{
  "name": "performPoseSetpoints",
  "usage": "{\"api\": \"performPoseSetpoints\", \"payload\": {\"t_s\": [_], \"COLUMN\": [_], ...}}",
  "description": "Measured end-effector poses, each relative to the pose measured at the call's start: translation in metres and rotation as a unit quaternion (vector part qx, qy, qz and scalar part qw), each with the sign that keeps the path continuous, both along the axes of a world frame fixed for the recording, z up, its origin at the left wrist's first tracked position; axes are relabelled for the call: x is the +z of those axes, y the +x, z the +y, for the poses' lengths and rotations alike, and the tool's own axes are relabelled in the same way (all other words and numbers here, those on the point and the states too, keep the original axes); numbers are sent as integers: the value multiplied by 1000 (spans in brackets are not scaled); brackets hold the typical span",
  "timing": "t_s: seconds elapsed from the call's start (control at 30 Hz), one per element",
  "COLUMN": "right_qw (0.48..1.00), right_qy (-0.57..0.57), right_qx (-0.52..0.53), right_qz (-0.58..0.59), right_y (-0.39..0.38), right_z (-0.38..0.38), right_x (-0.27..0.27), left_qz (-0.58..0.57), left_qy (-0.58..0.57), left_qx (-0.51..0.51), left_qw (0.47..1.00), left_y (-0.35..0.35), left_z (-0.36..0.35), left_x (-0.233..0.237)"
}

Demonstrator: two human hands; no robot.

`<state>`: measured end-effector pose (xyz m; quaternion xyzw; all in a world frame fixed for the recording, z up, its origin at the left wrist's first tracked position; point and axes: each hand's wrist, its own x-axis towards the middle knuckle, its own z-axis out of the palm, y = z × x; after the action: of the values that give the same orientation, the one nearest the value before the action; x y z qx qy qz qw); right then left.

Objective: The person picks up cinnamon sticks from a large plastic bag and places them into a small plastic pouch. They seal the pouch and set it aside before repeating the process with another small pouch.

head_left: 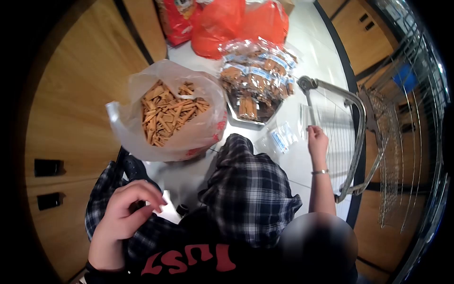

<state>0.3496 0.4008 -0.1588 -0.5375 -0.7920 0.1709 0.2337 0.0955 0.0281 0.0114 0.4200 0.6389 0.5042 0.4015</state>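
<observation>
My left hand (pixel 135 208) hovers over my left thigh, fingers loosely bent and thumb apart, with nothing seen in it. At the right, the fingers of my right hand (pixel 318 139) are pinched together on a clear plastic bag (pixel 309 115), which is hard to make out against the pale floor. Left of that hand, flat clear bags with blue-and-white labels (pixel 283 137) lie on the floor. A large translucent sack (pixel 201 135) stands open with brown cinnamon sticks (pixel 165 116) inside. Beside it, filled clear packets of cinnamon sticks (pixel 257 75) are heaped on a metal tray (pixel 253 122).
Red plastic bags (pixel 220 28) and a red printed package (pixel 179 21) stand at the back. A wire cart (pixel 362 128) stands close on the right. Wooden cabinets (pixel 80 94) line the left side. My plaid-covered knee (pixel 253 184) is raised in front of the tray.
</observation>
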Motion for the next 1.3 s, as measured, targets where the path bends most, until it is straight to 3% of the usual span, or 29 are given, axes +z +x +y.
{"api": "performPoseSetpoints", "payload": {"t_s": [0.07,0.1,0.17,0.23,0.27,0.33,0.4,0.47,0.6,0.67,0.7,0.87,0.93,0.97,1.03,1.07,1.13,1.2,1.23,1.3], "right_qw": [981,979,914,869,857,835,822,824,804,799,794,731,782,781,803,801,813,812,808,806], "right_qy": [-113,-111,-278,-309,-307,-300,-295,-186,-269,-295,-322,-473,-393,-391,-228,-222,-88,-20,41,74], "right_qx": [54,65,196,334,379,448,482,534,526,521,514,464,473,478,551,555,574,579,579,576], "right_qz": [151,156,220,196,165,108,79,35,77,57,39,161,96,96,19,19,-30,-68,-99,-120], "right_y": [-21,-39,-85,-127,-147,-185,-219,-247,-270,-268,-267,-280,-287,-291,-295,-298,-299,-299,-297,-293], "right_z": [2,-4,-41,-69,-86,-122,-152,-171,-184,-185,-183,-175,-178,-180,-186,-187,-187,-193,-198,-205], "right_x": [26,45,104,140,155,181,187,178,149,148,147,129,134,140,154,156,151,141,138,139], "left_qz": [-32,-22,-27,-65,-116,-30,-70,-109,-152,-170,-173,-186,-189,-168,-146,-95,-48,70,65,298], "left_qy": [-29,-40,-62,-48,-37,33,39,22,19,26,28,22,19,-14,-45,-73,-97,-132,-127,-88], "left_qx": [14,4,4,32,73,150,185,224,247,157,160,170,184,213,246,254,263,244,244,271], "left_qw": [999,999,998,996,990,988,979,968,957,972,971,967,964,962,957,960,959,958,959,911], "left_y": [6,6,7,-3,-8,-23,-28,-43,-67,-75,-77,-93,-98,-100,-103,-105,-102,-98,-98,-99], "left_z": [1,4,18,32,40,56,66,67,50,42,41,47,47,49,50,52,50,50,48,44], "left_x": [1,0,7,7,4,6,11,3,-16,-32,-32,-37,-42,-43,-36,-30,-24,-25,-33,-45]}}
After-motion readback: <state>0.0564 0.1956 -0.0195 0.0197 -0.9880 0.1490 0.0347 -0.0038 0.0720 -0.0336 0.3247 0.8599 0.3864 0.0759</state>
